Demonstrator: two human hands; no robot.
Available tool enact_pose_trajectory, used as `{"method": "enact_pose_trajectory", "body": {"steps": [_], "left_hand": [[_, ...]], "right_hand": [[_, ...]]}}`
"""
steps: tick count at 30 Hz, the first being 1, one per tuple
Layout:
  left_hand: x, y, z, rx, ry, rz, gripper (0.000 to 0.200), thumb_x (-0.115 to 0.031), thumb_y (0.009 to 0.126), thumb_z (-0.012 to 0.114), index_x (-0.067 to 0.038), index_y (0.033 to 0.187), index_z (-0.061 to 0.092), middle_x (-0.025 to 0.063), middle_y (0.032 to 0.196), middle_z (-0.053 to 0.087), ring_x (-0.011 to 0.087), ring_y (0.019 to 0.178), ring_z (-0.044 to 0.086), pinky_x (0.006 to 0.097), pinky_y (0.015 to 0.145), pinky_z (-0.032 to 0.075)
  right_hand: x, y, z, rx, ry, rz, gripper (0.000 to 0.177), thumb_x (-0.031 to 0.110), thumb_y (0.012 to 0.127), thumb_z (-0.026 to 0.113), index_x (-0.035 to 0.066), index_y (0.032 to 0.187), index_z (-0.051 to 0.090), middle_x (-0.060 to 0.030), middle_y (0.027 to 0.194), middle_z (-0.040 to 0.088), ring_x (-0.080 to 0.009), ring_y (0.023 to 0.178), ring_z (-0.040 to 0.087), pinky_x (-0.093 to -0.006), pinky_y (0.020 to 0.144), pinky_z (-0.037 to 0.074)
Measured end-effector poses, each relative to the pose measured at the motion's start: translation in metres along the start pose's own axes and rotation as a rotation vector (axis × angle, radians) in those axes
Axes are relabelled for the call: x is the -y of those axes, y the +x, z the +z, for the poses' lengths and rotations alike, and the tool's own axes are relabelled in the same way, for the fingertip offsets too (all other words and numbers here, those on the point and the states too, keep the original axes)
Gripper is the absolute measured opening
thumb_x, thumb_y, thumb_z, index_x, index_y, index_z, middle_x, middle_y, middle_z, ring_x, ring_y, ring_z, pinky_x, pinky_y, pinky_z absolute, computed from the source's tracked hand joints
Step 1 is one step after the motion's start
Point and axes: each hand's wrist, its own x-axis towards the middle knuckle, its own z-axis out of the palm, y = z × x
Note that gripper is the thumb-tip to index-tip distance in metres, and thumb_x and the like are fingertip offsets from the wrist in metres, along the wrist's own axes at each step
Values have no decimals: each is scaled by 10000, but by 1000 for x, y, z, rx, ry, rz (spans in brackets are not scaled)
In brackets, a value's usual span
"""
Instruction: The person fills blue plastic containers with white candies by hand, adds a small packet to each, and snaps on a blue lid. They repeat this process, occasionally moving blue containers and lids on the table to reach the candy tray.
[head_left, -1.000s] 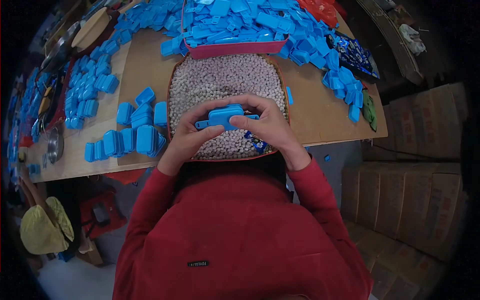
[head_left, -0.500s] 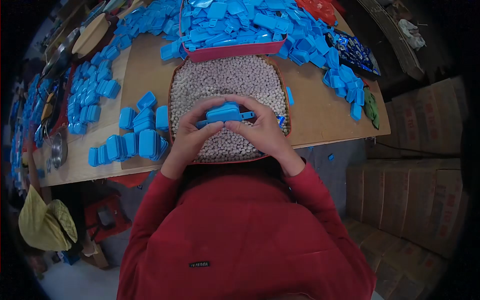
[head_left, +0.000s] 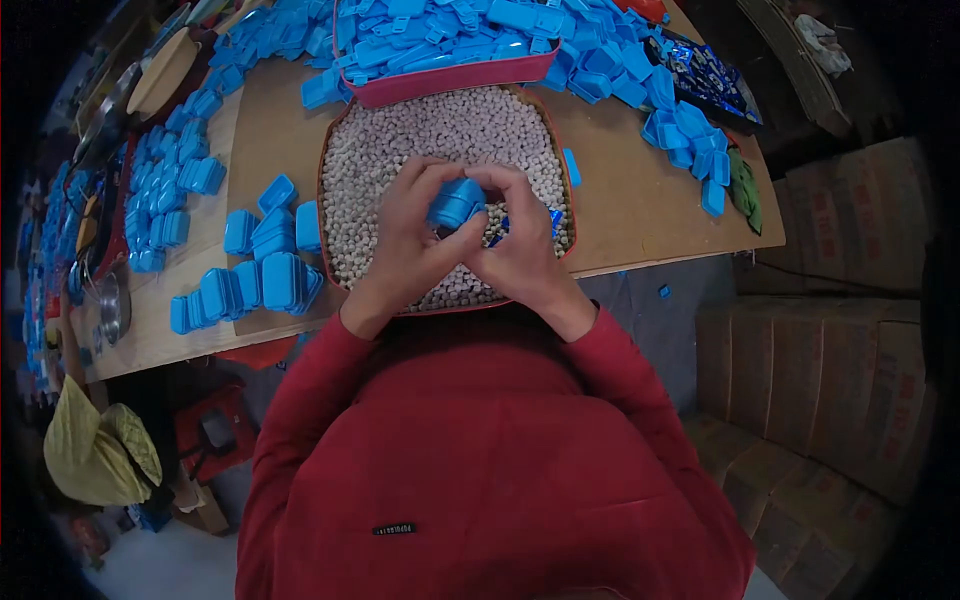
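A small blue plastic box is held between both hands over a tray full of small whitish pellets. My left hand is closed on its left side, with the thumb across the near face. From the right, my right hand grips it with curled fingers, which hide part of the box. Small shiny blue packets lie on the pellets, partly behind the right hand.
Beyond the pellets, a red-rimmed bin is heaped with blue box parts. Blue boxes stand in rows on the left of the table. A black tray of blue packets sits at the back right. Cardboard cartons are stacked at the right.
The blue box has been turned from lying sideways to a tilted pose, its tab no longer showing. My left hand has rotated, its thumb now reaching farther right. The view has shifted slightly.
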Motion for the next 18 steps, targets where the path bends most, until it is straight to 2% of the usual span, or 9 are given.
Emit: {"method": "enact_pose_trajectory", "body": {"steps": [2,5,8,11,12,15,16,18], "left_hand": [[3,-1,5,-39,-19,-4,374,-125,708,703,-11,1048,596,133,981,572,261,865,599,347,730,465],[-3,0,3,-8,-109,-162,308,-82,714,682,6,998,605,101,960,581,199,916,571,322,795,453],[-1,1,1,57,-26,-211,431,-96,704,721,1,1100,583,96,1036,595,195,970,574,319,833,454],[-9,-6,-6,-31,-34,-182,669,-121,686,769,-19,1284,487,95,1184,571,199,1057,561,322,887,453],[-19,-10,-12,-12,-124,-264,858,-126,686,786,-49,1418,344,119,1320,499,213,1147,529,330,944,447],[-23,-29,-1,-268,-765,-443,800,-105,713,800,-43,1387,375,154,1303,510,258,1174,533,400,987,438],[-24,-33,2,-216,-783,-388,762,-80,762,768,-46,1401,354,166,1286,519,255,1156,544,397,987,449],[-27,-28,-4,-245,-878,-465,687,-59,778,752,-40,1369,401,145,1241,548,233,1124,562,376,965,463]], "right_hand": [[0,-3,-1,-1,10,-26,502,65,678,751,25,1108,494,-163,1035,591,-338,930,616,-384,783,505],[-2,-2,0,16,-20,-27,493,54,679,746,25,1095,484,-163,1009,586,-330,906,616,-373,774,503],[-2,-2,-1,24,29,106,565,85,673,810,44,1127,476,-97,1006,587,-195,907,608,-321,803,497],[1,-4,-6,51,199,209,523,92,711,777,26,1120,458,-126,1001,570,-232,923,607,-332,816,491],[1,-5,-8,66,256,250,558,111,717,798,35,1140,442,-94,1015,563,-189,953,594,-324,832,488],[6,-1,-14,82,361,335,582,95,720,800,42,1168,432,-83,1035,563,-178,974,590,-331,843,490],[6,-1,-12,91,390,321,584,92,724,800,43,1173,429,-82,1040,562,-178,977,588,-332,847,490],[5,-2,-10,114,444,291,589,85,730,801,46,1181,424,-79,1049,560,-176,984,584,-334,856,490]]}}
